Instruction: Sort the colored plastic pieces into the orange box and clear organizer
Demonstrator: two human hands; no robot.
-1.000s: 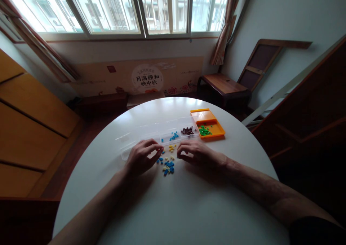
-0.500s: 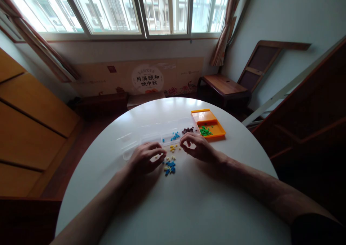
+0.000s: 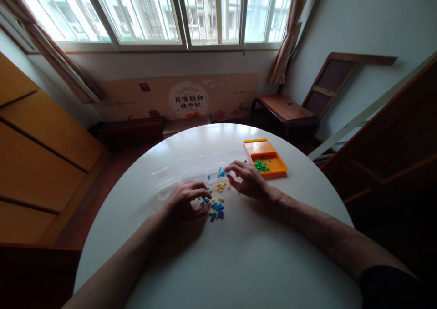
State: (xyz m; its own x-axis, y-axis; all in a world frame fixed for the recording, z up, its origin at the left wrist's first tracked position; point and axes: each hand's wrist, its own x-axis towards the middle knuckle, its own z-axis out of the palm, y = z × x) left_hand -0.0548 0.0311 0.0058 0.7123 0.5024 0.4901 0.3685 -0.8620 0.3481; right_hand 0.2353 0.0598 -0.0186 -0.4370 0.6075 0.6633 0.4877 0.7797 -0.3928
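Blue building-block pieces (image 3: 220,214) lie mixed on the table, nearer than the clear compartment box (image 3: 216,180). Left hand (image 3: 186,200) curls left of them, right hand (image 3: 247,181) hovers at the box; whether either grips anything, I cannot tell. Light fingertip pinches should suit such tiny parts.

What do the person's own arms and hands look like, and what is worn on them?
The left hand and right hand are ungloved, with no ring or watch to be seen. The left forearm and right forearm are bare. A plain black sleeve shows on the right arm; none shows on the left.
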